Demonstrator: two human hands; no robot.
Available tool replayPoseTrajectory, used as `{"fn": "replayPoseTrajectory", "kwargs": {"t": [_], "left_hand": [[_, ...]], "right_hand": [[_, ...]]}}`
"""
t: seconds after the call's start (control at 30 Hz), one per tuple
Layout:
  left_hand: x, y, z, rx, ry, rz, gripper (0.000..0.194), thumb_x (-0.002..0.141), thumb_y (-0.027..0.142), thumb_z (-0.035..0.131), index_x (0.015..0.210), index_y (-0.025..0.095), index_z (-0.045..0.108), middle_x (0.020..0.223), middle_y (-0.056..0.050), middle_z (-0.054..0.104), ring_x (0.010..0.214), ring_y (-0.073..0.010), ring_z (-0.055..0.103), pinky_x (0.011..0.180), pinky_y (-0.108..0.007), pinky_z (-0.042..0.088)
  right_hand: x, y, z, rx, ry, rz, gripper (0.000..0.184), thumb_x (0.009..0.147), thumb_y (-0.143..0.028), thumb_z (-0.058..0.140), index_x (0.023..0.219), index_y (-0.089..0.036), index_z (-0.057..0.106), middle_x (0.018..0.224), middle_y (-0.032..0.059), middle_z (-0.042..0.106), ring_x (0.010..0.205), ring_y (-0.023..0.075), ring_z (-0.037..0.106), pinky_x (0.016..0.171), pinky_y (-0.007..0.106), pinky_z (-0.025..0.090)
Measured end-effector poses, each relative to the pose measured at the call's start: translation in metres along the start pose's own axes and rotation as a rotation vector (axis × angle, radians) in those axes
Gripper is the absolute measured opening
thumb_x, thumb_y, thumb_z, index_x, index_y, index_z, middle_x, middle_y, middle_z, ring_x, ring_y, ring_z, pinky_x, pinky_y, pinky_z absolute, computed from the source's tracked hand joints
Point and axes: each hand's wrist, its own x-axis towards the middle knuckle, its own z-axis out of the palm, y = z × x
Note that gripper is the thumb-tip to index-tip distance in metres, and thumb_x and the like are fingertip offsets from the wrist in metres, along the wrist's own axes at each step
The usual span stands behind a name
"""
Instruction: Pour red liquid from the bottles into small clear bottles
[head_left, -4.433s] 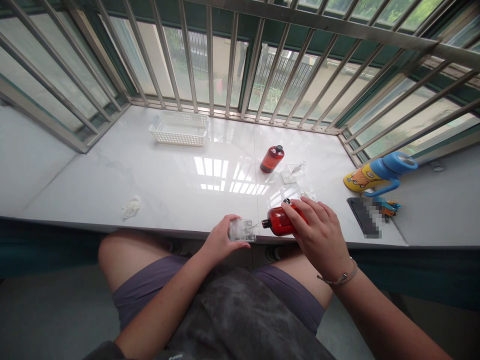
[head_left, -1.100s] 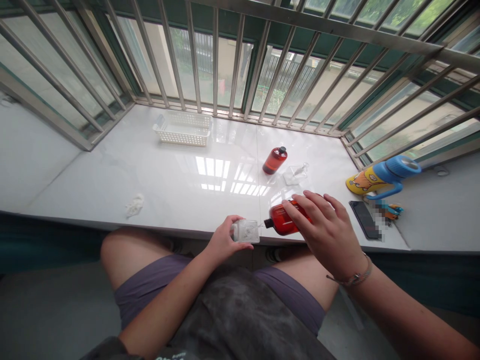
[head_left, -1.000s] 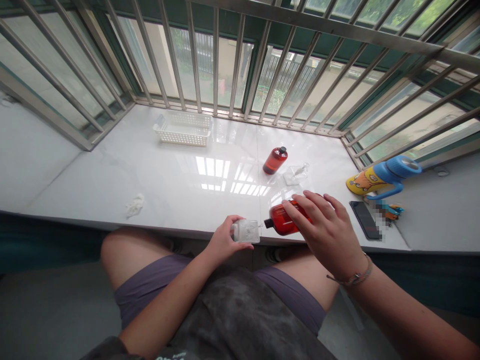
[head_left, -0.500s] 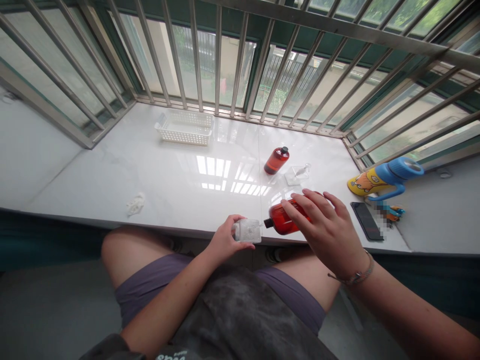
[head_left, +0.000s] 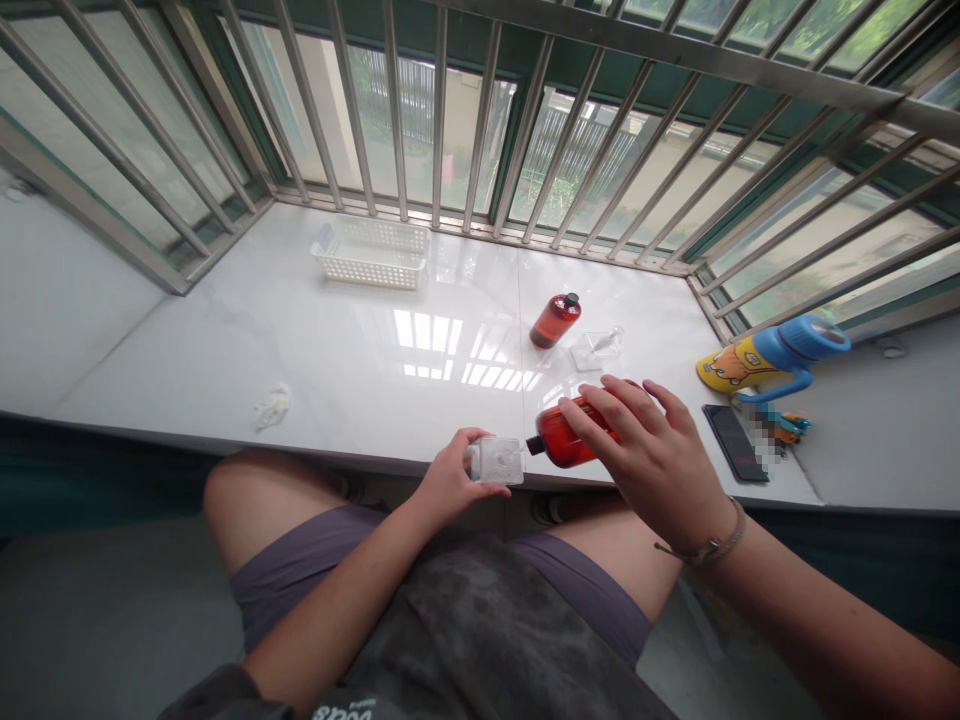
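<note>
My left hand (head_left: 455, 473) is closed around a small clear square container (head_left: 500, 461) by the front edge of the white counter. In my right hand (head_left: 637, 450) is a red see-through bottle (head_left: 564, 440), tipped on its side. The bottle's dark neck points left at the container's edge, and what looks like a thin stream of liquid runs between them. Further back stands a second red bottle (head_left: 555, 321) with a black cap. Beside that bottle lies a clear square lid-like piece (head_left: 596, 350) with a small clear part on it.
A white perforated basket (head_left: 371, 268) sits at the back left, and a crumpled white tissue (head_left: 272, 407) lies at the front left. On the right are a yellow and blue bottle (head_left: 765, 355) and a phone (head_left: 734, 443). Metal bars (head_left: 440, 120) line the window behind.
Both hands hold almost the same position, with the bottle still tilted toward the container. The whole view has shifted only slightly.
</note>
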Motion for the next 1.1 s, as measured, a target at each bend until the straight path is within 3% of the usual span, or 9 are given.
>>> {"fn": "replayPoseTrajectory", "kwargs": {"t": [0.73, 1.1], "left_hand": [[0.0003, 0.0008, 0.0016, -0.031, 0.005, 0.012, 0.085, 0.059, 0.042, 0.106, 0.128, 0.025, 0.058, 0.13, -0.008, 0.071, 0.109, -0.0293, 0.077, 0.098, -0.045, 0.064], [0.0004, 0.0002, 0.0017, -0.044, -0.004, 0.036, 0.084, 0.061, 0.042, 0.106, 0.127, 0.025, 0.058, 0.131, -0.008, 0.07, 0.109, -0.0283, 0.077, 0.098, -0.044, 0.063]], "right_hand": [[0.0065, -0.0018, -0.0012, -0.055, -0.012, -0.073, 0.048, 0.103, -0.011, 0.057, 0.149, -0.026, 0.059, 0.149, 0.01, 0.068, 0.142, 0.0343, 0.055, 0.123, 0.058, 0.036], [0.0092, -0.0023, -0.0018, -0.051, -0.006, -0.103, 0.046, 0.102, -0.01, 0.058, 0.147, -0.022, 0.062, 0.148, 0.0128, 0.068, 0.141, 0.0364, 0.056, 0.122, 0.06, 0.037]]}}
